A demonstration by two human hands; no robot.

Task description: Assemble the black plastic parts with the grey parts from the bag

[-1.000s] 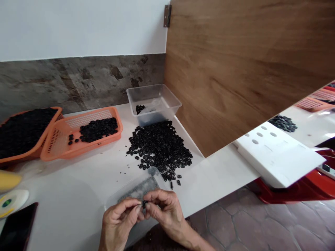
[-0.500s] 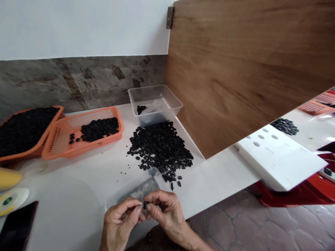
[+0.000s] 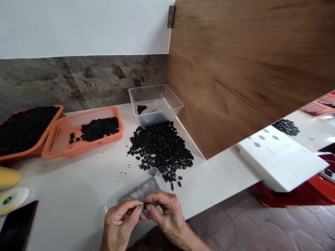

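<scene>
My left hand and my right hand meet at the table's near edge, fingertips pinched together on one small black part. Just beyond the fingers lies a clear plastic bag with grey contents. A heap of small black parts is spread on the white table beyond the bag. Behind the heap stands a clear plastic tub holding a few black parts.
Two orange mesh baskets stand at left: one partly filled with black parts, one full. A dark phone, a white disc and a yellow object lie near left. A wooden panel rises at right; a white foam block lies beyond it.
Both hands stay pinched on the small black part, with only slight finger movement. The view has drifted a little.
</scene>
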